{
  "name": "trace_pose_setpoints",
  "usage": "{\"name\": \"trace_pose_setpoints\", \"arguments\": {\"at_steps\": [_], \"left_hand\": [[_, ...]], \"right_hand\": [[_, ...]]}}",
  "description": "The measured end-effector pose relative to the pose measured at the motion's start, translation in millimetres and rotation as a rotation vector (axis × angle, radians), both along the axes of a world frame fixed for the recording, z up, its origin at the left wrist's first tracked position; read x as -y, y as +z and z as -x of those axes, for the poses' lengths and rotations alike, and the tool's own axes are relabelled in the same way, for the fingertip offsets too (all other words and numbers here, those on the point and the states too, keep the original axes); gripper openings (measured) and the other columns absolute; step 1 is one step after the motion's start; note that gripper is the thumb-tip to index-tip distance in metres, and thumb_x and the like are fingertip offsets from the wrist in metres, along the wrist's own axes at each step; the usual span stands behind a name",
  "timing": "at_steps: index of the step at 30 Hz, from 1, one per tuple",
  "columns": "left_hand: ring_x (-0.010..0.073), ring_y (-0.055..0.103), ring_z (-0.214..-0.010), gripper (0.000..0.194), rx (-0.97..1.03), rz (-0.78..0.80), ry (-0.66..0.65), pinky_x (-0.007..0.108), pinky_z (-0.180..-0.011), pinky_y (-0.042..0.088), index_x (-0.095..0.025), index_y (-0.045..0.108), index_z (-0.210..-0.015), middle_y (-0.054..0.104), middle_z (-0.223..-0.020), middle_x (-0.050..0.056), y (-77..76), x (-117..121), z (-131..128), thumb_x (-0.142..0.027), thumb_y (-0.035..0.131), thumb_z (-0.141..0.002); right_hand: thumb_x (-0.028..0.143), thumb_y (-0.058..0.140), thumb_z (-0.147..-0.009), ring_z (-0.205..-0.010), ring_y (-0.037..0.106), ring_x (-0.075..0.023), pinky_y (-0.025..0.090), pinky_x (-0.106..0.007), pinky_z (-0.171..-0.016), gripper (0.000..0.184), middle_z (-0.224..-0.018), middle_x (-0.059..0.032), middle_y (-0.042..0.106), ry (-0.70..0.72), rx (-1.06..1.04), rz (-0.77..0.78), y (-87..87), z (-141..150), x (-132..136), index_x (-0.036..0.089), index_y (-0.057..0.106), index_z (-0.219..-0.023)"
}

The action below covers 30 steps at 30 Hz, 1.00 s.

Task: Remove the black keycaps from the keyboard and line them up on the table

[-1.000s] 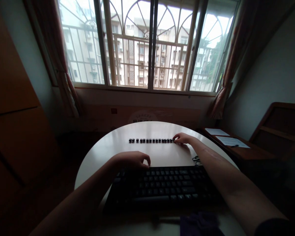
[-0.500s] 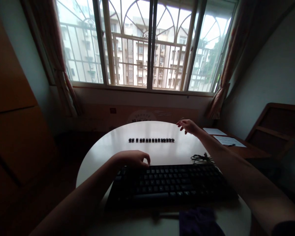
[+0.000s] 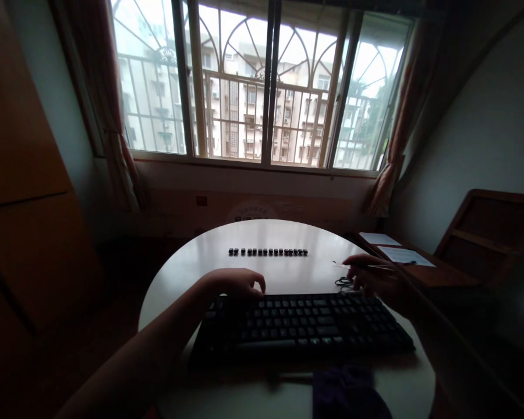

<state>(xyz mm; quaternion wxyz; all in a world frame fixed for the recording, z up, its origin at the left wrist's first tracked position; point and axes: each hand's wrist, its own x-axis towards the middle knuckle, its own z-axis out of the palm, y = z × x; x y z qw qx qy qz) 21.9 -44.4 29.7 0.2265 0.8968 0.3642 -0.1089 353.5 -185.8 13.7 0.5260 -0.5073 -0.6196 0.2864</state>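
Observation:
A black keyboard [image 3: 283,326] lies on the white round table [image 3: 174,273]. Over its far left edge rests my left hand [image 3: 238,282], fingers curled down onto it; the outer fingertips are hidden. Above the keyboard's far right corner, my right hand [image 3: 371,276] is closed around a thin, pale stick-like tool [image 3: 341,265]. That tool's tip points left, and its exact kind is too small to make out. Beyond the keyboard stands a row of several small black keycaps [image 3: 268,252]. A bundled dark cable [image 3: 343,283] lies beside my right hand, partly covered by it.
Near the table's front edge lie a dark purple cloth [image 3: 347,393] and a blurred, light-handled item [image 3: 294,378]. To the right, papers [image 3: 406,256] lie on a brown wooden surface [image 3: 449,273]. A barred window [image 3: 266,87] is beyond the table.
My right hand has come back from the table's far right edge toward the keyboard, now with the thin tool in its fingers. My left hand has stayed on the keyboard.

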Motion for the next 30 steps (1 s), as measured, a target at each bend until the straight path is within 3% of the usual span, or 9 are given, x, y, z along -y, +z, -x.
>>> {"name": "trace_pose_setpoints", "arguments": {"at_steps": [2,5,9,18,30], "left_hand": [[0.0197,0.063,-0.083,0.038,0.0,0.02,0.005,0.025,-0.067,0.047,-0.024,0.066,-0.117,0.069,-0.097,0.005,0.1,-1,0,-0.042,0.057,-0.084],[0.0197,0.063,-0.082,0.038,-0.002,0.034,0.001,0.025,-0.066,0.047,-0.024,0.065,-0.116,0.068,-0.097,0.005,-0.1,-3,0,-0.043,0.057,-0.084],[0.0193,0.062,-0.081,0.039,-0.002,0.045,-0.009,0.025,-0.065,0.046,-0.024,0.065,-0.116,0.067,-0.095,0.004,-0.4,-6,0,-0.045,0.056,-0.085],[0.0172,0.058,-0.076,0.04,0.006,0.028,-0.022,0.023,-0.062,0.044,-0.023,0.065,-0.115,0.063,-0.089,0.003,-7.1,-13,1,-0.047,0.056,-0.084],[0.0162,0.056,-0.072,0.042,0.018,0.053,-0.012,0.023,-0.06,0.043,-0.021,0.064,-0.115,0.062,-0.086,0.002,-8.9,-14,1,-0.048,0.056,-0.083]], "right_hand": [[0.049,0.067,-0.082,-0.058,0.062,-0.016,0.049,-0.023,-0.041,0.036,-0.072,-0.0014,0.062,-0.032,-0.076,-0.013,-17.9,-4,-17,0.018,0.064,-0.1],[0.049,0.056,-0.086,-0.039,0.046,-0.0113,0.038,-0.022,-0.035,0.03,-0.049,0.0055,0.048,-0.076,-0.106,0.038,-39.2,-13,-37,0.019,0.059,-0.083],[0.047,0.047,-0.088,-0.035,0.04,-0.012,0.035,-0.025,-0.036,0.03,-0.046,0.0066,0.042,-0.169,-0.139,0.151,-53.3,-19,-43,0.022,0.052,-0.073],[0.044,0.04,-0.088,-0.04,0.04,-0.0143,0.033,-0.028,-0.046,0.03,-0.046,0.0061,0.041,-0.325,0.097,0.059,-55.4,-15,-48,0.022,0.051,-0.071],[0.044,0.037,-0.088,-0.054,0.048,-0.0163,0.036,-0.028,-0.055,0.033,-0.057,0.0016,0.05,-0.342,0.306,-0.007,-48.4,-8,-47,0.022,0.047,-0.066]]}}
